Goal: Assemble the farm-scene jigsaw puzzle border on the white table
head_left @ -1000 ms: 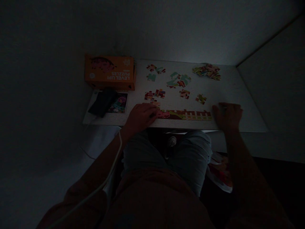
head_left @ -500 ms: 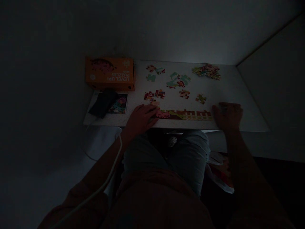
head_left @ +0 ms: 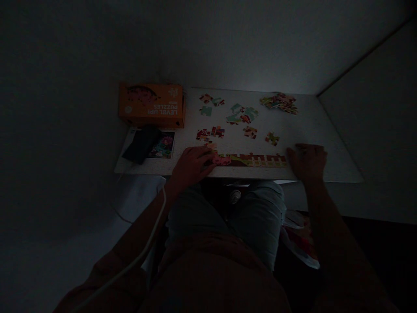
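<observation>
A joined strip of jigsaw puzzle (head_left: 257,160) with a white fence and a pink animal lies along the desk's near edge. My left hand (head_left: 193,165) rests over the strip's left end, fingers lying on it and thumb apart; they hide the pieces beneath. At the right end is my right hand (head_left: 308,161), its thumb beside the last piece and away from the bent fingers, with nothing visible in it. Loose pieces lie beyond the strip: a green one (head_left: 272,138), a pinkish one (head_left: 250,132), and a red barn group (head_left: 210,133) above my left hand.
An orange puzzle box (head_left: 151,106) stands at the back left. Before it, a dark object (head_left: 141,144) covers part of a picture card (head_left: 166,144). Mixed pieces (head_left: 243,114) lie mid-desk, with a heap (head_left: 279,102) at the back right. A wall borders the desk's back.
The view has shifted slightly, so the desk sits a little lower in the picture. Both hands keep about the same places at the strip's ends.
</observation>
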Available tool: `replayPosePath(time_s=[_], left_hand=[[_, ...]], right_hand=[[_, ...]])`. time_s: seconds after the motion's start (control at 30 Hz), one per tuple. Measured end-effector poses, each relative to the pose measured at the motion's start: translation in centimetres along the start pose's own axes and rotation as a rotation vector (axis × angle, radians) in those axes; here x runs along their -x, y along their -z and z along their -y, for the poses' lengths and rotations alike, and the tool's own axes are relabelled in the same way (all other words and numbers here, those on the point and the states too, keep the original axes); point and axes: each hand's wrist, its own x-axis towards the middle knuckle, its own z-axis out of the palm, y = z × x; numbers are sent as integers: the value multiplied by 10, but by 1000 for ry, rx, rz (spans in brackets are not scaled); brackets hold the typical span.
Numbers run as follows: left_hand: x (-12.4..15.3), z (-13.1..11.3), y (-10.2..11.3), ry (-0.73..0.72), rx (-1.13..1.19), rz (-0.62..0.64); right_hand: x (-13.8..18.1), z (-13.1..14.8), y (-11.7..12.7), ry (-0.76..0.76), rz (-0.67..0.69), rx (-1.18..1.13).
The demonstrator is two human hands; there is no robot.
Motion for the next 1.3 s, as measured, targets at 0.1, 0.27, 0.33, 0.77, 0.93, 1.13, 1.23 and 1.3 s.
replayPosePath(time_s=[0.1, 0.27, 0.33, 0.77, 0.93, 1.13, 1.23, 1.3], left_hand=[[-5, 1, 2, 60, 3, -34], [-27, 3, 4, 91, -71, 27], [-39, 5, 1, 57, -84, 52], [-54, 37, -2, 106, -139, 53], [-39, 37, -6, 251, -171, -39], [-38, 37, -8, 256, -146, -97], [-39, 38, -5, 245, -140, -92], [-40, 40, -5, 268, -128, -108]], right_hand=[[1, 6, 6, -11, 7, 8], [3, 10, 11, -22, 28, 2], [3, 9, 10, -9, 19, -12], [0, 3, 18, 42, -44, -241], [-7, 51, 46, 139, 19, -492], [-25, 179, 29, 432, 452, -655], [-42, 223, -1, 430, 461, -640], [-52, 239, -16, 432, 450, -577]])
